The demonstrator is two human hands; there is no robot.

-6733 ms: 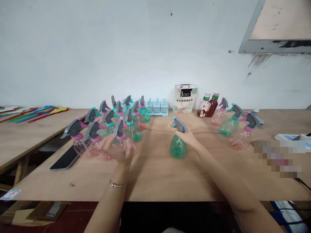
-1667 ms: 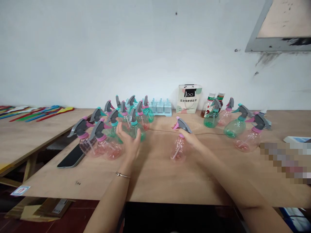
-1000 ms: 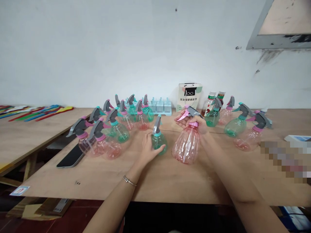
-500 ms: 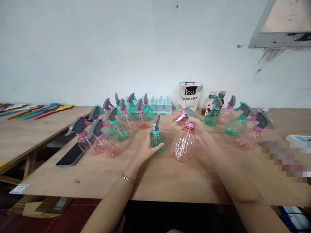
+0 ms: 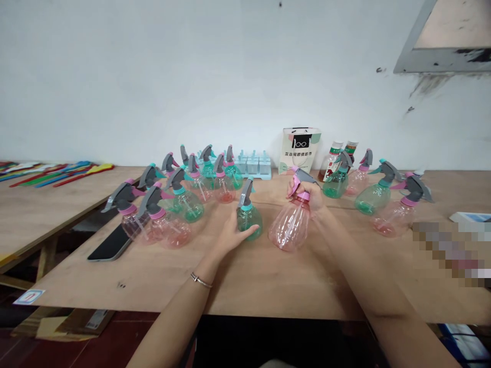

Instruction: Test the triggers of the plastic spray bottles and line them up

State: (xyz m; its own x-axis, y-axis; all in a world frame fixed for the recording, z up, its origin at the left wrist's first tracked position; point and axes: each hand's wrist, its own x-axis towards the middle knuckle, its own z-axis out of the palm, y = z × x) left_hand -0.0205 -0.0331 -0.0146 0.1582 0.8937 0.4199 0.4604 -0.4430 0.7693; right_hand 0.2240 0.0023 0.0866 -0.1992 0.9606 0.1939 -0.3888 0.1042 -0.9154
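My left hand (image 5: 232, 230) is wrapped around the body of a green spray bottle (image 5: 249, 220) standing on the table, its thumb across the front and its other fingers mostly hidden behind. My right hand (image 5: 312, 194) grips the neck and trigger of a clear pink spray bottle (image 5: 288, 227), fingers curled over the pink trigger. That bottle leans to the right at the top, its base low over or on the table; I cannot tell which. Left of my hands stand several more pink and green spray bottles (image 5: 187, 204); others, such as a green one (image 5: 374, 194), stand on the right.
A phone (image 5: 110, 244) lies at the left, partly under pink bottles. Along the wall are a light-blue ice-pop mould (image 5: 253, 166), a paper bag (image 5: 299, 151) and two labelled bottles (image 5: 332, 158). Colourful flat strips (image 5: 57, 174) cover part of the neighbouring table. A blurred patch (image 5: 448, 250) hides something on the right.
The fingers of my right hand have closed around the trigger, drawing it toward the neck. The pink bottle's top has shifted slightly right. My left hand stays on the green bottle.
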